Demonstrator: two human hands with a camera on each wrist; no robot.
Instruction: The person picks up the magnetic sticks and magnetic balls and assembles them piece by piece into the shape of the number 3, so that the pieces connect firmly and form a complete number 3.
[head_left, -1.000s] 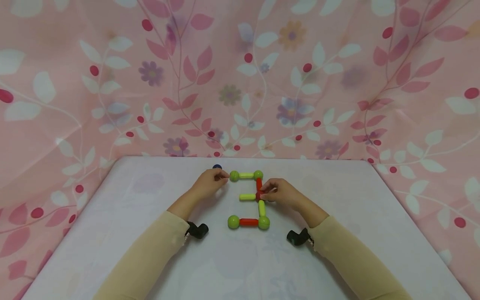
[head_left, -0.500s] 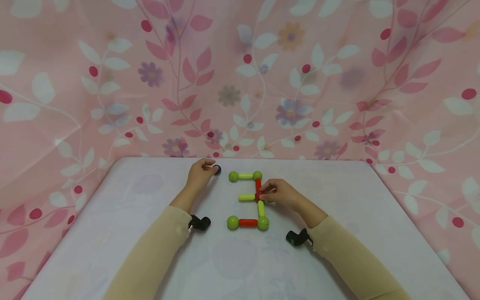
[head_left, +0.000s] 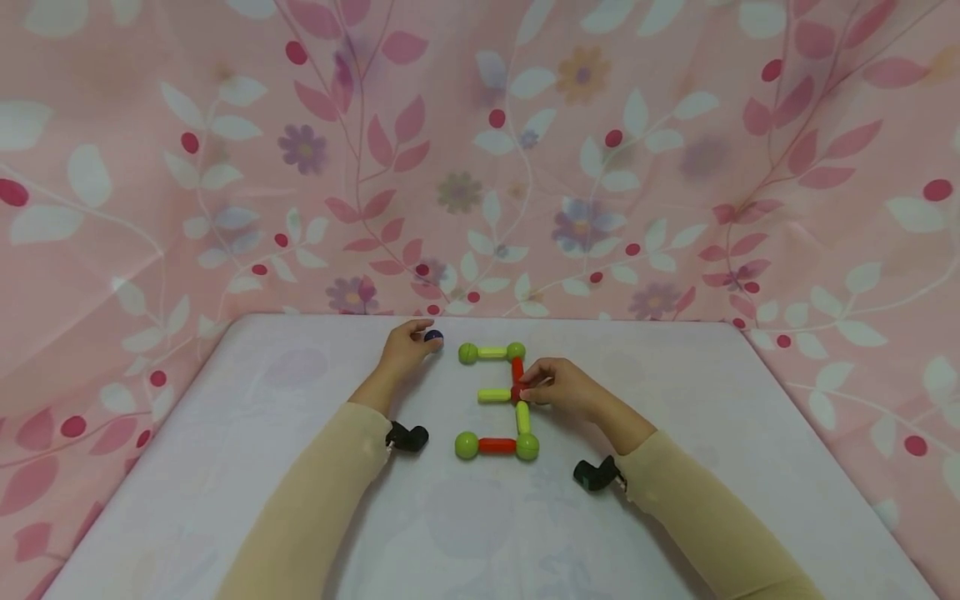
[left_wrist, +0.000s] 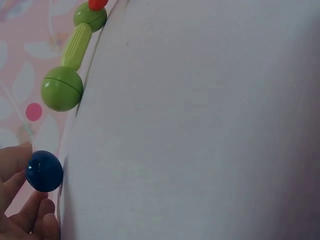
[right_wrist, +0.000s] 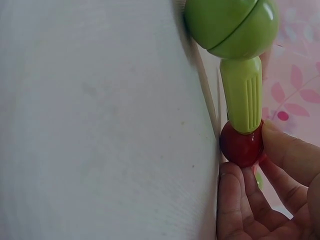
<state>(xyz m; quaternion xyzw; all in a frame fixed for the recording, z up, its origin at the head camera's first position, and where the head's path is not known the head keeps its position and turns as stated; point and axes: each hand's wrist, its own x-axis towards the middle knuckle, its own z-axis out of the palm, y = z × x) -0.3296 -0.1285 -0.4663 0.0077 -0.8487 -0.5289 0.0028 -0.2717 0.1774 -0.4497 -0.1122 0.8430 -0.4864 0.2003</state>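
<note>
At the back of the table my left hand [head_left: 403, 352] has its thumb and fingers around a dark blue ball [head_left: 434, 337]; in the left wrist view the fingertips touch the blue ball [left_wrist: 44, 171] from two sides. My right hand [head_left: 564, 388] pinches the red ball [right_wrist: 242, 144] midway along a figure of magnetic balls and rods. From that ball run a red rod [head_left: 517, 369], a yellow-green rod [head_left: 522, 418] and another yellow-green rod [head_left: 493, 395] pointing left with a bare end. Green balls [head_left: 468, 353] sit at the corners and ends of the figure.
The figure lies flat on a white-covered table [head_left: 480, 533], with a red rod [head_left: 497, 446] along its near side. Behind the table hangs a pink floral cloth [head_left: 465, 167]. Black wrist cameras [head_left: 408, 438] stick out from both sleeves.
My left hand has moved from beside the far-left green ball, back and left, to the blue ball, and its fingers have come around it. The right hand keeps its hold on the red ball.
</note>
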